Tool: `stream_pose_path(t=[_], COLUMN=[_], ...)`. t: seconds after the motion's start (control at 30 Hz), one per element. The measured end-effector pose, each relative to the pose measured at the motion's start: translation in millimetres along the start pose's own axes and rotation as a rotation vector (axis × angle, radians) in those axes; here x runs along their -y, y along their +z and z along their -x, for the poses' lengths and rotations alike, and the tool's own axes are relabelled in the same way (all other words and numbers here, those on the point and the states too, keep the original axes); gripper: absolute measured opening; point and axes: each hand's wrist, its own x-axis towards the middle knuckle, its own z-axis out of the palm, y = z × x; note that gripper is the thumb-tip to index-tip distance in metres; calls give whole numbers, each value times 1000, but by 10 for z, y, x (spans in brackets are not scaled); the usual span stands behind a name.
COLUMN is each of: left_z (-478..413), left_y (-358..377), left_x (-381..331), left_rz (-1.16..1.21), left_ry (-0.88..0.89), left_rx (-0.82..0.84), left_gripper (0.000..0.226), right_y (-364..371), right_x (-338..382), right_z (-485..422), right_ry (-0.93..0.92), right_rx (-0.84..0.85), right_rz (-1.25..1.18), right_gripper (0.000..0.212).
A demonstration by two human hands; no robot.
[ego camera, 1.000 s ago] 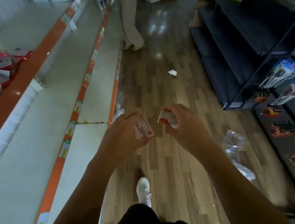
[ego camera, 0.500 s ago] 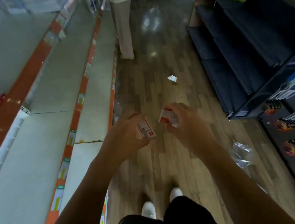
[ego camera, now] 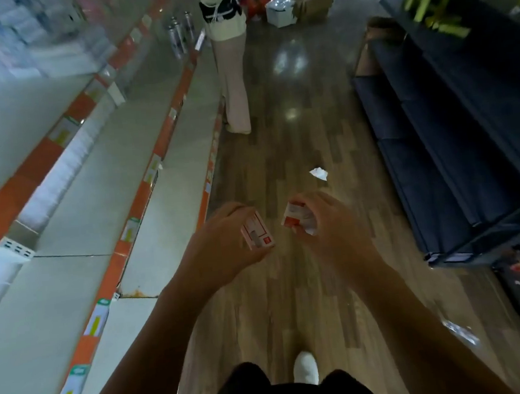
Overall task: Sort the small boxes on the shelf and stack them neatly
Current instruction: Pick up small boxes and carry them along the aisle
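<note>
**Desk:** What's changed in the last sec?

**Me:** Not the grip. My left hand (ego camera: 222, 242) still has fingers & thumb curled round a small white-and-red cardboard box (ego camera: 257, 233), printed face up. My right hand (ego camera: 329, 227) still clamps a second small white-and-red box (ego camera: 295, 217), tilted and partly hidden by my fingers. Both are held out in front of me over the brown wood-plank floor (ego camera: 292, 294), close together but not touching.

**Desk:** So what moved?

**Me:** I did, walking up the aisle. The crumpled white paper scrap (ego camera: 318, 173) on the floor and the person in beige trousers (ego camera: 235, 82) ahead both sit nearer than a sec ago. The red packs that showed on the upper left shelf are out of shot. One white shoe (ego camera: 305, 370) now leads, where two stood level half a sec back.

**Desk:** Meaning for the job?

**Me:** Carry stage, imo. Neither box is yet on the long pale-grey shelf w/ orange edge strip (ego camera: 74, 213) to my left, so nothing from this pair is sorted or stacked. I can't tell where the stack goes. Blurred pale packs (ego camera: 50, 42) sit further up that side. With both hands full, the set-down prob. goes one box at a time, edges squared.
</note>
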Motion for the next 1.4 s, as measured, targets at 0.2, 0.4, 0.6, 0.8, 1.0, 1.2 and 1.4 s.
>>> stream_pose_path(t=[0.2, 0.4, 0.6, 0.8, 1.0, 1.2, 1.4], left_z=[-601, -1259, -1869, -2094, -1954, -1668, -1248], left_y=[86, 51, -243, -635, -895, -973, -966], left_x=[101, 408, 850, 1332, 1733, 1810, 1704], left_rz=[28, 21, 5, -20, -82, -85, -129], left_ry=[-80, -55, -122, -220, -452, -724, -985], left_rx=[4, -8, -74, -150, -285, -449, -612], left_gripper=[71, 69, 75, 70, 67, 67, 66], right_y=[-25, 111, 313, 698, 1161, 1585, 1890], right_x=[-296, -417, -258, 40, 512, 926, 1379], right_z=[-661, -1437, -2358, -3137, -3720, -4013, -3974], right_ry=[-26, -62, -150, -292, -497, -732, -945], right_rx=[27, 50, 93, 134, 259, 437, 599], right_rz=[-31, -58, -17, -76, -191, -311, -378], right_gripper=[42, 39, 41, 44, 43, 39, 41])
